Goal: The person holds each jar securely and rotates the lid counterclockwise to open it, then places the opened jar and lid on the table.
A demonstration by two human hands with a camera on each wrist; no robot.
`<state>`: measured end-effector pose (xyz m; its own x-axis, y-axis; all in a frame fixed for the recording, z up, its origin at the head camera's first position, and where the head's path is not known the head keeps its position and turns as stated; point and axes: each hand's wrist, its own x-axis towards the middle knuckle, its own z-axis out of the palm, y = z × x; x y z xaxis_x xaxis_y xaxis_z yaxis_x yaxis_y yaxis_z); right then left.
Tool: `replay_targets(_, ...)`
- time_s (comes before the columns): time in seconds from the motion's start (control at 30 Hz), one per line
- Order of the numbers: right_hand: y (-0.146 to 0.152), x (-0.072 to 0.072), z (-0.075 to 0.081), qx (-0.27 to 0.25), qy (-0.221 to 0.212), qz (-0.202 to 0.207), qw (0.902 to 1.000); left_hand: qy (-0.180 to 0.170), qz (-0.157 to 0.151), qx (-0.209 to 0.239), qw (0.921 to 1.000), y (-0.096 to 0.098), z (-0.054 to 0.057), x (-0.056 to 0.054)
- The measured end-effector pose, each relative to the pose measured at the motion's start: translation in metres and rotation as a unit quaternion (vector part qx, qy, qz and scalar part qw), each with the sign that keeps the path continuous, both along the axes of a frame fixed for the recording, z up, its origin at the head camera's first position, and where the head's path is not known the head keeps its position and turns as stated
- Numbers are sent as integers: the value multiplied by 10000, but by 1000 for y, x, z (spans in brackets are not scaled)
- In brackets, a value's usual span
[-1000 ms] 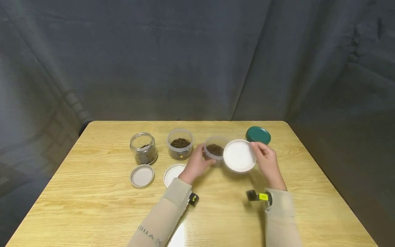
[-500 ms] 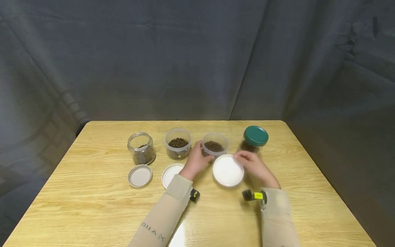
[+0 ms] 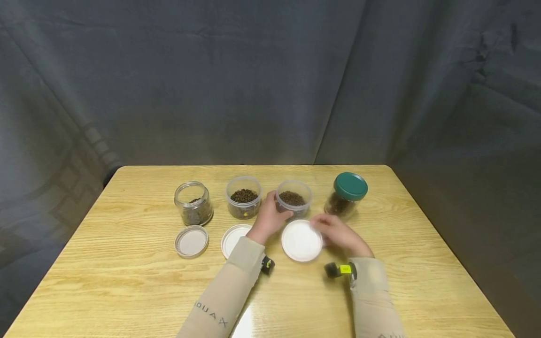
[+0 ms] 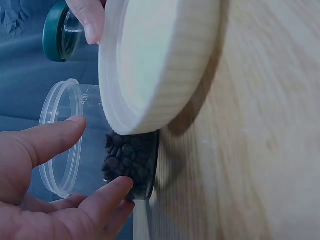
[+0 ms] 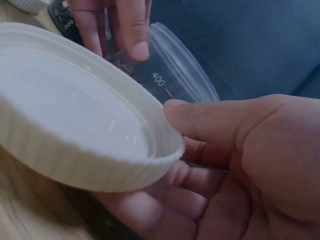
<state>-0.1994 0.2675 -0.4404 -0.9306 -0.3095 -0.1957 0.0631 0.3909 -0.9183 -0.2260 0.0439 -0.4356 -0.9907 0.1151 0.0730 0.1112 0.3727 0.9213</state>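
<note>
My left hand [image 3: 269,220] holds the side of a clear plastic tub [image 4: 90,145] that stands on the table with dark brown pellets [image 3: 291,198] inside. In the left wrist view its thumb lies at the tub's rim and its fingertips against the lower wall. My right hand [image 3: 338,232] pinches the edge of a white screw lid [image 5: 75,100], thumb on the inner side and fingers beneath. The lid's hollow side faces up, tilted and low over the wood, just in front of the tub. No lid covers the tub.
A glass jar [image 3: 197,213] and a second pellet tub [image 3: 243,209] stand uncovered at left. Before them lie two upturned lids, one at the jar [image 3: 192,241] and a white one [image 3: 233,239] partly behind the left arm. A green-capped jar [image 3: 350,187] stands at back right.
The right hand has carried the white lid left and down, from beside the tub to low in front of it. The left hand stays on the tub; the green-capped jar has come into fuller view.
</note>
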Motion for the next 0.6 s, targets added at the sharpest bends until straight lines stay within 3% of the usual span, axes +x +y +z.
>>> replay_targets(0.37,-9,5,6,556,585,-20,9967,-33,52,-11,10000,1,-1,-1)
replay_targets(0.6,-16,4,8,1333,1032,-141,9856,14,41,35,10000,2,-1,0)
